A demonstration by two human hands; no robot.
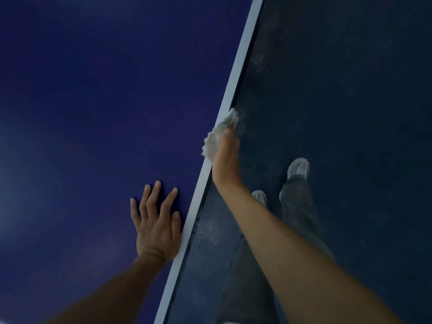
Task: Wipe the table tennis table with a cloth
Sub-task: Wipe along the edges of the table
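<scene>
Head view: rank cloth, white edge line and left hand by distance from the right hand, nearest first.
1. cloth: gripped in the right hand itself.
2. white edge line: right alongside that hand.
3. left hand: flat on the blue top, lower left.

Left hand (157,230) flat; right hand (226,161) grips cloth (216,136).

Dim scene, cool blue cast throughout. Soft pale sheen on bench (98,94) at far left, fading toward centre. White edge stripe (236,73) and cloth (218,134) are brightest spots. Right forearm (292,253) lit more than left forearm (112,288), which falls near-black toward bottom. Floor (350,90) very dark, grainy. Light diffuse, source direction unclear. Whole picture soft; cloth edges and shoes (298,168) blurred. Wide-angle stretch at frame edges.
</scene>
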